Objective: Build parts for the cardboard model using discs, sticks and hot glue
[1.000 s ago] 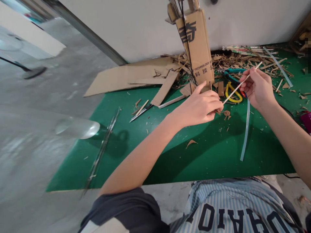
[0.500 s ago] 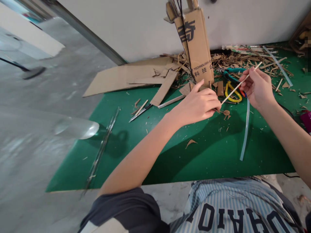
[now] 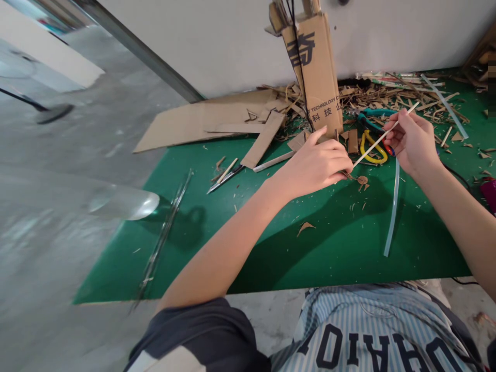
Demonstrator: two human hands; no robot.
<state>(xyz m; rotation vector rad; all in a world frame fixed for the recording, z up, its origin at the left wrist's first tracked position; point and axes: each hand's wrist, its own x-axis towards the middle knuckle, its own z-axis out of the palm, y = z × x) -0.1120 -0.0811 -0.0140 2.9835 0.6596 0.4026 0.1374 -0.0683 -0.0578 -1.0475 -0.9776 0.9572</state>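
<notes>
My right hand [image 3: 414, 137] pinches a thin wooden stick [image 3: 382, 138], which slants down to the left. The stick's lower end meets the fingertips of my left hand [image 3: 323, 159]. Curled over, my left hand grips a cardboard piece [image 3: 346, 174]; its fingers and palm hide most of it, though brown edges show past the fingertips. Just right of those fingertips, a small round cardboard scrap [image 3: 362, 180] lies on the green table. Behind the stick rest yellow-handled scissors [image 3: 372, 155] and teal-handled pliers [image 3: 374, 114].
A tall printed cardboard structure [image 3: 320, 72] with a black cable stands behind my hands. Cardboard scraps [image 3: 387, 95] pile along the wall. A cardboard sheet [image 3: 186, 121], a knife [image 3: 225, 181] and clear rods [image 3: 166, 227] lie left. A translucent glue stick [image 3: 392, 212] lies right.
Both hands keep nearly the same pose, with the stick still between them. The whole view has shifted very slightly.
</notes>
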